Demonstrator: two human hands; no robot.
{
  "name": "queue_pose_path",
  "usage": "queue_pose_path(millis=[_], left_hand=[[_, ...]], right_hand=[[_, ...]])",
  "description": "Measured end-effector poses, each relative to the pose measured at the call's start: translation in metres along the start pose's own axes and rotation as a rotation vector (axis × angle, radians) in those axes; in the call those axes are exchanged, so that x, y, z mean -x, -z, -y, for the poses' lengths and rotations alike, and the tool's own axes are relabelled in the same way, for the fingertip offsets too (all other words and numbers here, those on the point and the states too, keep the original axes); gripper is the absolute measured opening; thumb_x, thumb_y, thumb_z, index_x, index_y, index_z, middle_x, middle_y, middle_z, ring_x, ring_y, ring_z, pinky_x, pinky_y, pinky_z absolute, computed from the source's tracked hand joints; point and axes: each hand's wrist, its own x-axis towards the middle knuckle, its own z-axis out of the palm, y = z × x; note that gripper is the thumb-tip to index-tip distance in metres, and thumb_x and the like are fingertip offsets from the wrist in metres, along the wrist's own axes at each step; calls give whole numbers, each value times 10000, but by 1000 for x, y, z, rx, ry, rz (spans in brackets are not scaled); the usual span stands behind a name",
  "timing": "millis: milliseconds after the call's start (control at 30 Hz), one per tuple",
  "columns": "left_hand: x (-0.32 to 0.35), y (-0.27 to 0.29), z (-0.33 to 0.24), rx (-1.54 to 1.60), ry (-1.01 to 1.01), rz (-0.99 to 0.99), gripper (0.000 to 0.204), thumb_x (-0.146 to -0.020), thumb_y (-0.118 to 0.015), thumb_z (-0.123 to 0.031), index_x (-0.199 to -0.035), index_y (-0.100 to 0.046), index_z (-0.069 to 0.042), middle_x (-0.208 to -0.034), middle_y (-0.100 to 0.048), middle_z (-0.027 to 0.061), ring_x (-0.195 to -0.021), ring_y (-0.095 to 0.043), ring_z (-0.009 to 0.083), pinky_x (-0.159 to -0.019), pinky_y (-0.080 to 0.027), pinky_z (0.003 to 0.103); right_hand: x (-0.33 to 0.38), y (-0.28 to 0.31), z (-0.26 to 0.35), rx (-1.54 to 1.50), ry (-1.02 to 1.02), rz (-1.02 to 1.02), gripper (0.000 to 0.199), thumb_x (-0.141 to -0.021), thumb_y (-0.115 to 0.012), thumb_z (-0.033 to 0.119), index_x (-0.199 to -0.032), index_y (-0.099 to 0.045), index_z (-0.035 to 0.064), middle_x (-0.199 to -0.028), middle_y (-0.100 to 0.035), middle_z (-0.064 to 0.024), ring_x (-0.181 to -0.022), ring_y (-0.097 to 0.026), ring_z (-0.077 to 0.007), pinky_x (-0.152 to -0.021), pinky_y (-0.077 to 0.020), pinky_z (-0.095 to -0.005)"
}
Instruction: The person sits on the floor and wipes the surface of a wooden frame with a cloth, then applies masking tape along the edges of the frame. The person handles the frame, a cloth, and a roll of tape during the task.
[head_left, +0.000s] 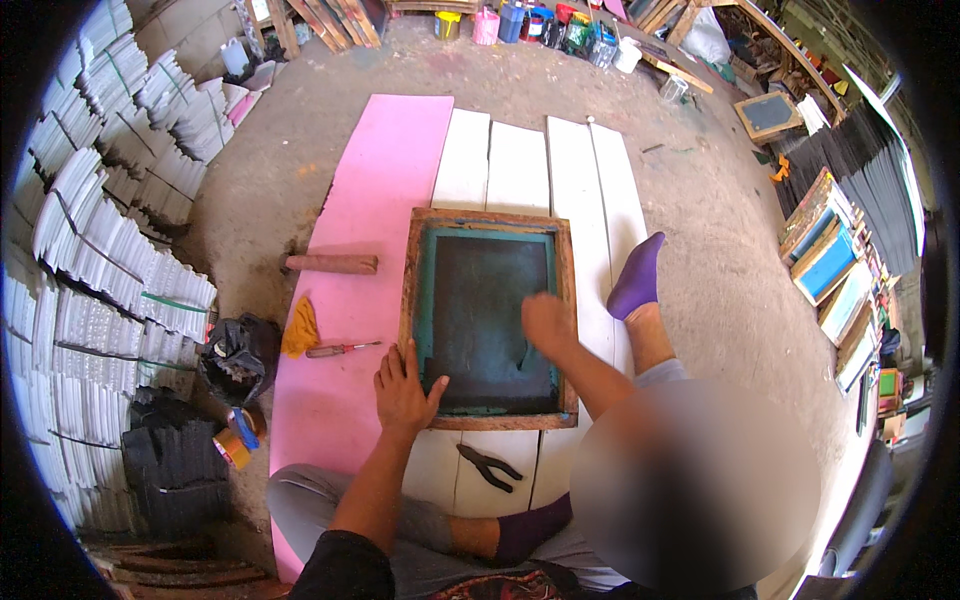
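A: Where's the screen (475, 280) on your feed?
B: Centre of my view, lying flat: dark mesh (470, 330) in a brown wooden border (490, 217). It straddles the pink board (395, 150) and the white boards (520, 165).
A: The left hand (403, 392)?
B: I see it at the screen's lower left, fingers and thumb spread apart, touching the border.
A: And the right hand (548, 328)?
B: Over the mesh, right of centre, fingers curled under. I can't tell from here whether they're clamped on anything.
A: What's close by?
B: Just below the screen I have dark pliers (490, 468). Left of it, on the pink board, a screwdriver (343, 350), a yellow cloth (300, 328) and, higher up, a brown roll (332, 263). A purple sock (637, 275) shows to its right.
A: Farther out?
B: Left of the boards, a black bag (255, 347) with tape rolls (238, 440) below it; strapped stacks (110, 230) down the left edge; coloured tubs (485, 27) along the top.
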Motion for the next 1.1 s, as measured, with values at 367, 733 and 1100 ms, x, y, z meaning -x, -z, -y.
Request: queue_pose_path(millis=[367, 733, 1100], left_hand=[[-3, 7, -1, 3, 5, 55, 900, -910, -553, -656, -1551, -331, -64, -1504, -386, 288, -1380, -381, 429, -1104, -326, 550], [-3, 9, -4, -17, 15, 86, 917, -897, -572, -654, -1555, -332, -62, -1504, -384, 291, -1376, -381, 435, -1102, -325, 551], [-3, 9, -6, -19, -5, 52, 912, -900, -563, -661, -1549, -342, -59, -1492, -394, 299, -1348, -408, 436, -1082, -348, 548]], right_hand=[[-49, 36, 11, 44, -5, 120, 217, -927, -589, 158, -990, -766, 49, -1093, -730, -172, -1020, -719, -312, -754, -605, -424], [-107, -6, 1, -29, -207, 99, 264, -953, -565, 150, -1103, -753, 42, -1210, -668, -180, -1024, -709, -337, -775, -613, -426], [-131, -55, 47, 87, 244, -509, 274, -911, -555, 183, -1083, -688, 15, -1080, -649, -122, -997, -623, -288, -742, -553, -406]])
